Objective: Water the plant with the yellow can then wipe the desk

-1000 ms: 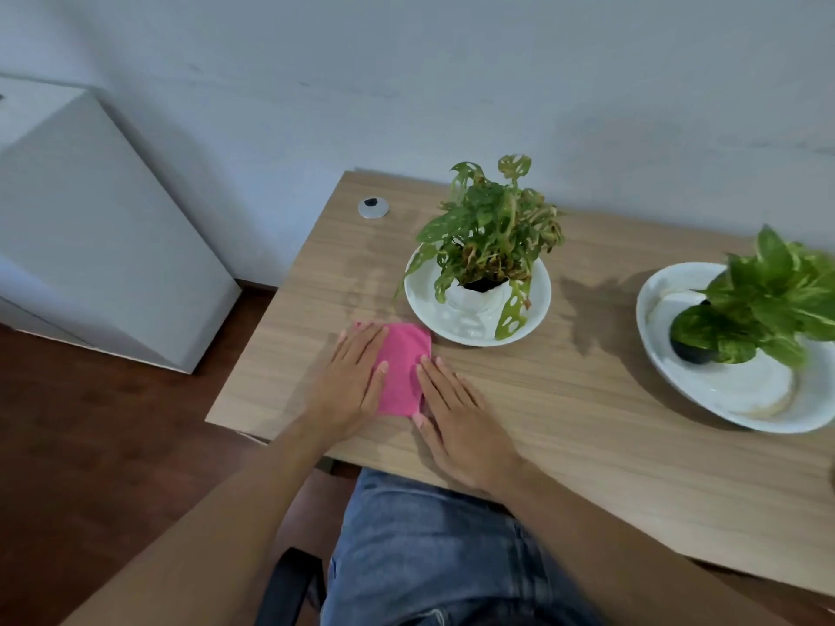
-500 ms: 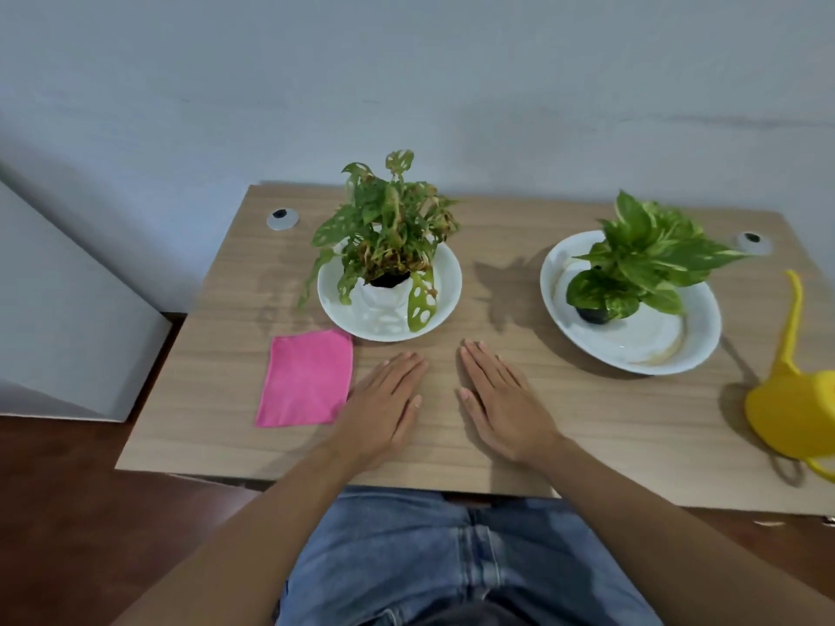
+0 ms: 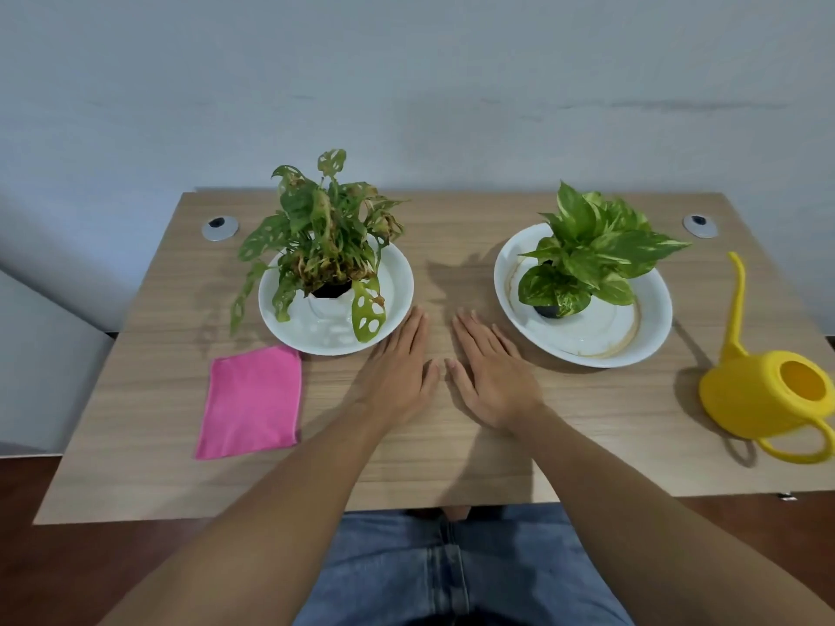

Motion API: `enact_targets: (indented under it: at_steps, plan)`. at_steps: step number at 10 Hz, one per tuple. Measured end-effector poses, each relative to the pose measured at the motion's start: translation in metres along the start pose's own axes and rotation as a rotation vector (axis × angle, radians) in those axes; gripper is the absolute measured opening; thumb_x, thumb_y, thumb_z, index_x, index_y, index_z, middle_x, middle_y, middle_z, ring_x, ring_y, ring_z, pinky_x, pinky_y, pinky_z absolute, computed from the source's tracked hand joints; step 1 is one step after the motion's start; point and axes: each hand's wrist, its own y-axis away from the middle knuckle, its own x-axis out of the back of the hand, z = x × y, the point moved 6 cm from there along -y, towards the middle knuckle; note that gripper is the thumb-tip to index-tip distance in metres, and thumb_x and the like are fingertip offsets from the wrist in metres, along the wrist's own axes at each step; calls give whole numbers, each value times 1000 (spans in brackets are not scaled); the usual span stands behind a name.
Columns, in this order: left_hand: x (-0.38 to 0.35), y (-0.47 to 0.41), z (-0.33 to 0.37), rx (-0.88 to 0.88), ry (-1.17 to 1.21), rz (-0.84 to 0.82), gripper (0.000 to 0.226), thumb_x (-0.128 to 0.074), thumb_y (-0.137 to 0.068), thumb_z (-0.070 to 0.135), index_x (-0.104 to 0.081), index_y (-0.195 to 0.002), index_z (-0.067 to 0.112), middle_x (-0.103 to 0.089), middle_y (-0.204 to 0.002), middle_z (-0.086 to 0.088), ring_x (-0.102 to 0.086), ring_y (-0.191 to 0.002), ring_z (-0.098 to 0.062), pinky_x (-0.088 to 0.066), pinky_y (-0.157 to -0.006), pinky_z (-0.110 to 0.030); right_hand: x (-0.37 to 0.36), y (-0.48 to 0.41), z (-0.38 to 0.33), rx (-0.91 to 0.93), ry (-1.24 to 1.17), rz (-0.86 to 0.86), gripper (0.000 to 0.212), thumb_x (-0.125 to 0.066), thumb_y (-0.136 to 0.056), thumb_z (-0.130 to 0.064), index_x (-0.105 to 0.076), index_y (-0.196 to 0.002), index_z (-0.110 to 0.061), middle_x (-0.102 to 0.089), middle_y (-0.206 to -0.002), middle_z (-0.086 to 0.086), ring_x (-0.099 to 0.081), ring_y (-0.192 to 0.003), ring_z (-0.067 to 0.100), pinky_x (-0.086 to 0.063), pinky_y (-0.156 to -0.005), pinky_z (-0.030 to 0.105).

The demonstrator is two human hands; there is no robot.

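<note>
Nothing of the task looks begun, judging from how things lie: the yellow can stands untouched at the right end of the worktop, spout toward the wall and handle toward the near edge, and the pink cloth lies flat and folded at the left. Both watering and wiping appear left to do. The left hand and the right hand rest palm down, fingers spread flat and gripping nothing, side by side in the middle of the worktop with their thumbs almost touching. The can is well apart from the right hand, beyond the white dish that holds the bright green plant. The cloth lies near the left hand, just in front of the other white dish with the browning, holed-leaf plant. Which plant is meant cannot be told.
</note>
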Motion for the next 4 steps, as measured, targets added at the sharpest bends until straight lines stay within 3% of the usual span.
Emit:
enact_targets:
  at_steps: [2, 3, 4]
  plan:
    - [-7, 0, -1, 13, -57, 34, 76, -27, -115, 50, -14, -177, 9, -9, -187, -8, -2, -174, -18, -12, -140, -47, -2, -1, 3, 1, -16, 26, 71, -34, -117, -51, -23, -179, -18, -17, -187, -6, -8, -172, 8, -9, -140, 39]
    - [-8, 1, -2, 10, -55, 41, 75, -25, -115, 51, -15, -177, 9, -9, -187, -7, -3, -174, -18, -11, -140, -46, -7, -7, 3, -34, -168, -39, 75, -42, -113, -49, -25, -178, -16, -19, -186, -4, -9, -173, 12, -12, -139, 45]
    - [-7, 4, 0, 2, -52, 58, 76, -26, -114, 50, -16, -177, 9, -11, -187, -8, -5, -174, -21, -13, -140, -46, 12, -20, 0, -199, -509, -209, 73, -61, -110, -38, -36, -173, -11, -39, -178, 7, -33, -167, 23, -28, -135, 48]
